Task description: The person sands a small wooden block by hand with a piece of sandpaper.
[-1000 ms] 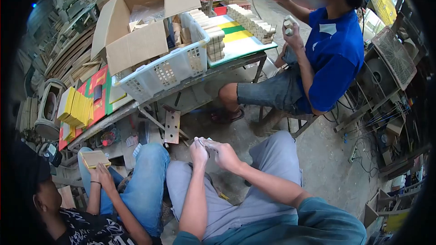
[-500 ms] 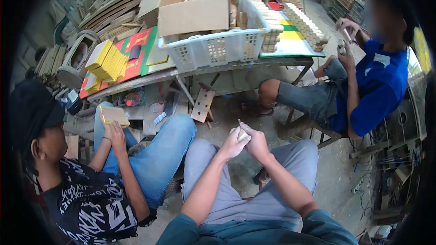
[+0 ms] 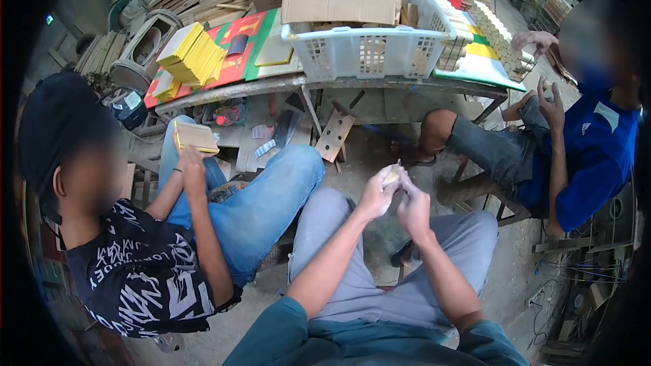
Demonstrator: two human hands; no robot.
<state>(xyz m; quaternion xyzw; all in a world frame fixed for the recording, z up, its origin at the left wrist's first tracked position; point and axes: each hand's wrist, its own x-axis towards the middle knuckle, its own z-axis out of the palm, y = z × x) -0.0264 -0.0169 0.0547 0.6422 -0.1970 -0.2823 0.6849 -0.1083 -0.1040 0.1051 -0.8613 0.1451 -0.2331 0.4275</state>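
Note:
Over my lap, my left hand (image 3: 375, 196) is closed around a small pale wooden piece (image 3: 392, 175), whose top shows between thumb and fingers. My right hand (image 3: 414, 207) is right beside it, fingers bent and fingertips at the piece. A small dark edge sticks up at those fingertips; what the right hand grips is mostly hidden. Whitish dust covers the fingers of both hands. Both forearms reach forward above my grey trousers (image 3: 325, 244).
On the left a person holds a yellow-edged wooden block (image 3: 196, 137). Another person in a blue shirt (image 3: 590, 163) sits at right with a small piece. Ahead, a bench carries a white crate (image 3: 369, 54), a cardboard box (image 3: 339, 0), stacked yellow-edged blocks (image 3: 193, 57) and rows of wooden pieces (image 3: 498, 37).
My view has shifted, so the bench and people appear further right and lower. My hands have turned slightly, the piece tilting. The blue-shirted person's hands have moved apart.

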